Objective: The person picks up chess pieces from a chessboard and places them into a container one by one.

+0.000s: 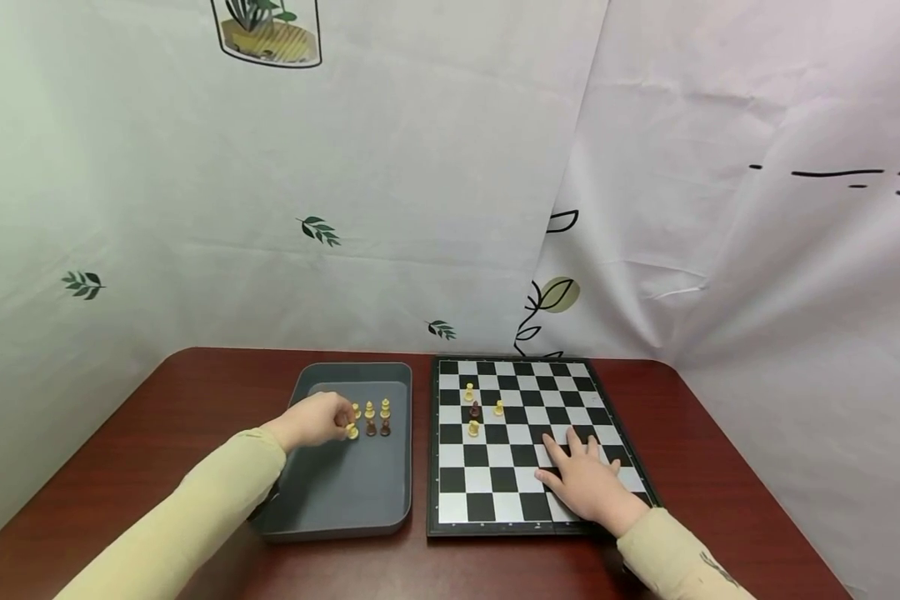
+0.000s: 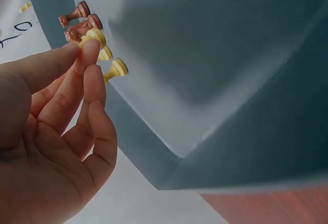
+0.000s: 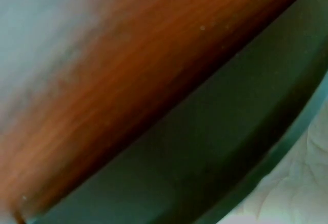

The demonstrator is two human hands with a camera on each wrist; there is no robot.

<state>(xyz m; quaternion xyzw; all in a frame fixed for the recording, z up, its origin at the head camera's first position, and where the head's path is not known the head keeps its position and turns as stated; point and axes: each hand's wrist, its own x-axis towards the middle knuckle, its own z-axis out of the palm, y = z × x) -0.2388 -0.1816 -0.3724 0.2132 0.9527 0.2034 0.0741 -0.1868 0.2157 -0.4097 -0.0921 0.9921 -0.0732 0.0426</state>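
Over the grey tray (image 1: 330, 500), my left hand (image 1: 317, 419) pinches a yellow chess piece (image 2: 96, 37) between thumb and fingers. Its base shows past the fingertips in the left wrist view. Just beyond it in the tray stand several more pieces: brown chess pieces (image 1: 386, 427) in a nearer row and yellow ones (image 1: 385, 408) behind. My right hand (image 1: 588, 483) rests with spread fingers on the near right part of the chessboard (image 1: 492, 505). On the board's left side stand a brown piece (image 1: 475, 410) and 3 yellow pieces (image 1: 473, 428).
Tray and board lie side by side on a dark red wooden table (image 1: 487, 571), with a narrow strip of wood between them. A white curtain (image 1: 420, 167) printed with leaves hangs behind the table. The right wrist view shows mostly blurred wood (image 3: 128, 70) and a dark edge.
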